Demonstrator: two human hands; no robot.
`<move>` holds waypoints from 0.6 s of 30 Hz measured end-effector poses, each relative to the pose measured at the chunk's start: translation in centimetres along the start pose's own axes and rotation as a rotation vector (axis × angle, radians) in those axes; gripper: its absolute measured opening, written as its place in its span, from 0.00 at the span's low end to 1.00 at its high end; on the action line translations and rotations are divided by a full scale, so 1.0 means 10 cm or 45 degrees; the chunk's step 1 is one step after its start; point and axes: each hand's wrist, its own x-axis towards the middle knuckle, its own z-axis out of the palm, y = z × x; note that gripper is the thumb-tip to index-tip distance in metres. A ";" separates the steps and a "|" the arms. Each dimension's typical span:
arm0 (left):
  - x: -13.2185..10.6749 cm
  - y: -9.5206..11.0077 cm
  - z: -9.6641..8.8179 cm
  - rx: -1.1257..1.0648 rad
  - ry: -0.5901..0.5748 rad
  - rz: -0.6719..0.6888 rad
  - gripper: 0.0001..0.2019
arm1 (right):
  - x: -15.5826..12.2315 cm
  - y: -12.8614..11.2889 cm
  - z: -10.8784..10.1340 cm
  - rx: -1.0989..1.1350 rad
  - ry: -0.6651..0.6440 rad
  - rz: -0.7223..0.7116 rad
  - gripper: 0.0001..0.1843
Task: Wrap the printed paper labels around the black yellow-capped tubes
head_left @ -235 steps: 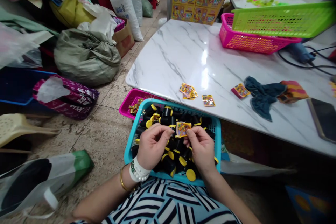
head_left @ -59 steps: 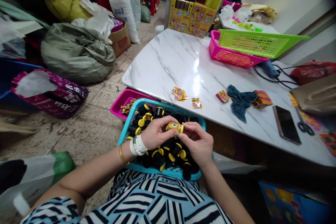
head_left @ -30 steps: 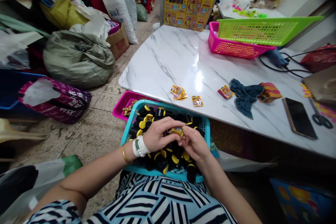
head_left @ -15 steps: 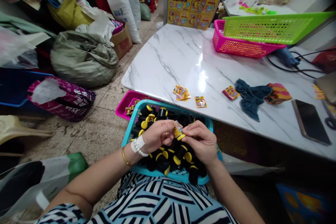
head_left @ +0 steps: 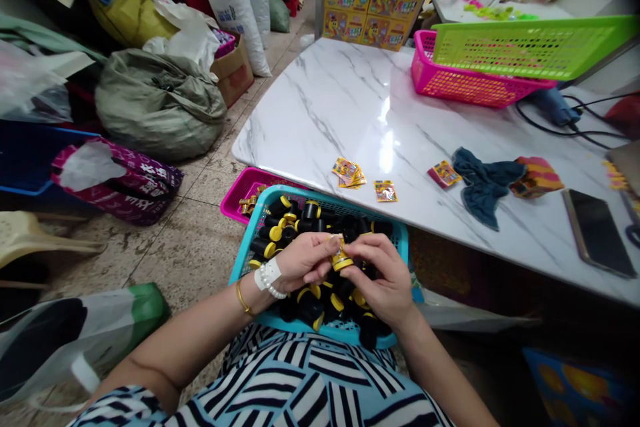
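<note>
Both hands meet over a turquoise basket (head_left: pixel 243 255) on my lap, filled with several small black tubes with yellow caps (head_left: pixel 273 234). My left hand (head_left: pixel 306 261) and my right hand (head_left: pixel 381 278) pinch the same small tube (head_left: pixel 341 257), which wears a yellow printed sticker. Fingers of both hands are closed round it. Loose yellow stickers (head_left: pixel 351 171) lie on the white marble table (head_left: pixel 350 107) just beyond the basket, with a single one (head_left: pixel 386 191) beside them.
A pink basket (head_left: pixel 239 190) with finished tubes sits under the table edge. On the table lie a dark cloth (head_left: pixel 481 183), a phone (head_left: pixel 598 232), cables, and stacked pink and green baskets (head_left: pixel 500 60). Bags and sacks (head_left: pixel 155 103) crowd the floor at left.
A flat sticker held over the basket earlier is now wrapped round a tube. In the last second both hands have kept turning and pressing that tube, staying over the basket.
</note>
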 end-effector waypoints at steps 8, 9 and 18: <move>0.09 -0.03 -0.02 -0.017 0.105 -0.011 0.24 | -0.07 0.02 0.07 -0.067 0.095 -0.119 0.15; 0.10 -0.02 -0.02 -0.014 0.140 0.015 0.24 | -0.10 0.03 0.09 -0.085 0.165 -0.074 0.15; 0.12 0.01 0.02 0.100 0.266 0.147 0.22 | -0.23 0.09 0.24 0.406 0.318 0.666 0.18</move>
